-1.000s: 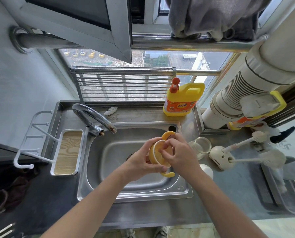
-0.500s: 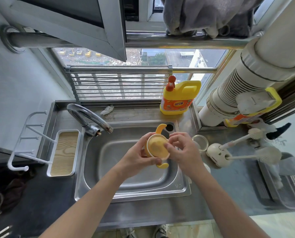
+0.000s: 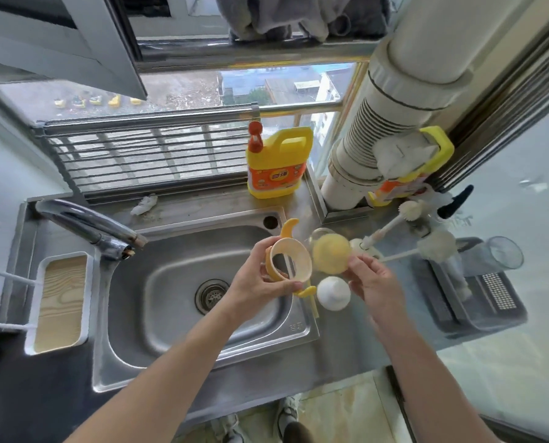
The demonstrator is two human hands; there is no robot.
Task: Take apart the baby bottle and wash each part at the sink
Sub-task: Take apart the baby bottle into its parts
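Both forearms (image 3: 170,362) are bare, and the feet wear greyish sneakers (image 3: 231,425).

A home kitchen — steel sink (image 3: 158,327), detergent jug (image 3: 276,167) (window (image 3: 186,87) behind).

A yellow detergent jug (image 3: 278,164) stands far ahead of me, beside a metal window grille (image 3: 145,151). On my left lies a wood-grain tray (image 3: 60,302). On my right, white brushes (image 3: 436,249) sit near a dark rack (image 3: 477,302) with a clear glass (image 3: 504,252).
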